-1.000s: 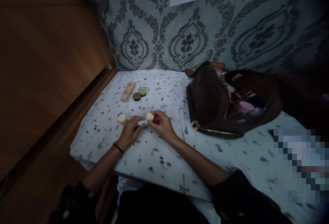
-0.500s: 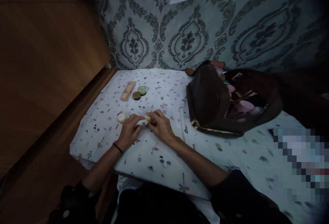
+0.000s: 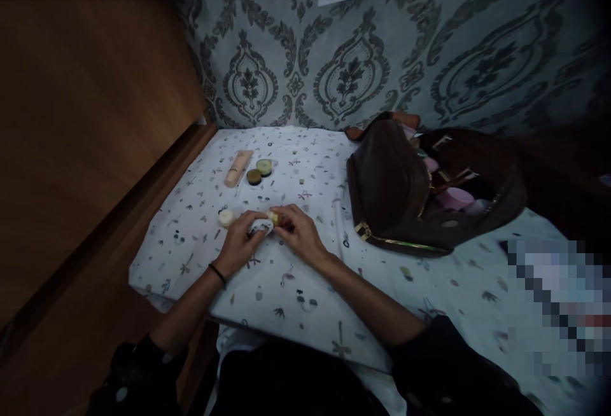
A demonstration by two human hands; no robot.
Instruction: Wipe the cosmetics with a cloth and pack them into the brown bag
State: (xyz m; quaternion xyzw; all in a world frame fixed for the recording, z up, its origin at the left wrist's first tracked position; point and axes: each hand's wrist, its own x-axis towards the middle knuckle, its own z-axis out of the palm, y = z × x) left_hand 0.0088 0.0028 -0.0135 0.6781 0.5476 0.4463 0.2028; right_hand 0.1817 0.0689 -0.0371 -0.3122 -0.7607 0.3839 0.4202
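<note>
Between the fingers of my left hand (image 3: 237, 244) is a crumpled white wipe or cloth (image 3: 261, 227). My right hand (image 3: 303, 236) pinches a small gold-and-white container (image 3: 273, 217), mostly covered by the fingers. The wipe is against this container, and its exact kind cannot be made out. A small cream-coloured round jar or lid (image 3: 226, 217) lies just left of my left hand. Farther back on the sheet are a beige squeeze tube (image 3: 238, 168), a round pot with a pale green top (image 3: 264, 167) and a dark gold round lid (image 3: 254, 177).
To the right, a dark brown bag (image 3: 389, 187) stands unzipped with several cosmetics inside. A blurred-out device (image 3: 558, 295) lies at the far right. Wooden furniture (image 3: 95, 85) borders the left side, and a patterned wall (image 3: 296, 53) rises behind the printed sheet (image 3: 296, 314).
The fingers of both hands have shifted slightly around the wipe and the small container. More of the wipe shows now. Everything on the sheet lies as before.
</note>
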